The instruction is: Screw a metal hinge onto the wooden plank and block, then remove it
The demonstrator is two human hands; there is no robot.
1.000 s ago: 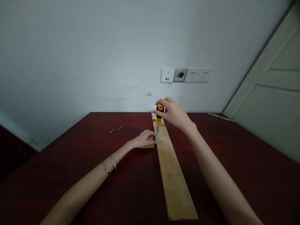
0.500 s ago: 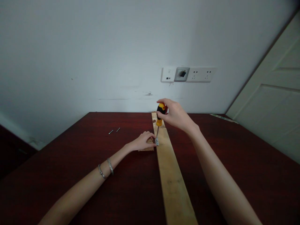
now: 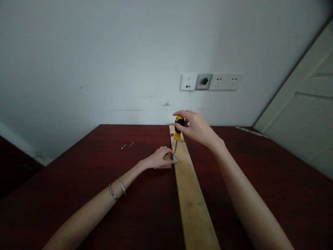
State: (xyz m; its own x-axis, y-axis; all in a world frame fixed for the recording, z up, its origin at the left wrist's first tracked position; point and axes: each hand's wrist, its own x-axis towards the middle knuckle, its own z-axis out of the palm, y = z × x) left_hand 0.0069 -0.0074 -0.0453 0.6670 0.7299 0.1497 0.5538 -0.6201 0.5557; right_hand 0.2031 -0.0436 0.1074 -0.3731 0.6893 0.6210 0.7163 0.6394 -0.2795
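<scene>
My right hand (image 3: 199,128) is closed around the yellow-and-black handle of a screwdriver (image 3: 179,125). The screwdriver stands nearly upright, its tip down at a small silver metal bracket (image 3: 175,158) with holes. This bracket sits at the left edge of a long wooden board (image 3: 192,194). Thumb and fingers of my left hand (image 3: 160,158) pinch the bracket from the left. Beneath that hand lies a short wooden piece (image 3: 163,167), partly hidden, against the long board. Whether a screw is under the screwdriver tip is too small to tell.
Two small screws or pins (image 3: 127,145) lie on the dark red table (image 3: 130,215), left of my left hand. The table meets a white wall with sockets (image 3: 226,82). A thin patterned strip (image 3: 251,132) lies at the back right, near a white door (image 3: 309,114).
The view has shifted very slightly. My right hand's fingers have moved a little on the screwdriver handle; my left hand keeps its hold on the bracket.
</scene>
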